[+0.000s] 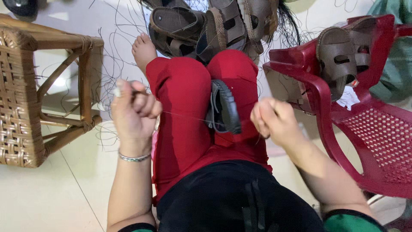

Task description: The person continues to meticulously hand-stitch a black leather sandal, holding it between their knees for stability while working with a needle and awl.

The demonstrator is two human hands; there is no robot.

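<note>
Sandal: one dark piece wedged upright between the person's two red-clad knees, sole edge facing the camera. Upper part hidden by the legs; stitching not legible.

Thread: one thin dark strand runs taut from the sandal toward the left hand; a second stretch toward the right hand is too fine to trace fully.

Left hand: to the left of the sandal, raised, fingers curled together on the thread. A pale object at the fingertip is blurred; cannot tell what it is. One silver bangle on the wrist.

Right hand: just right of the sandal, fingers pinched together, apparently on the thread end; the contact itself is hidden by the fingers.

Beyond the sandal, a pile of brown sandals on the floor: at least four countable, top ones cut off by the frame edge. One bare foot beside the pile. Loose black threads scattered there, too many to count.

Right of the sandal: one red plastic chair, partly cut off, carrying one brown sandal.

Left of the sandal: one woven cane stool, cut off at the frame edge.
</note>
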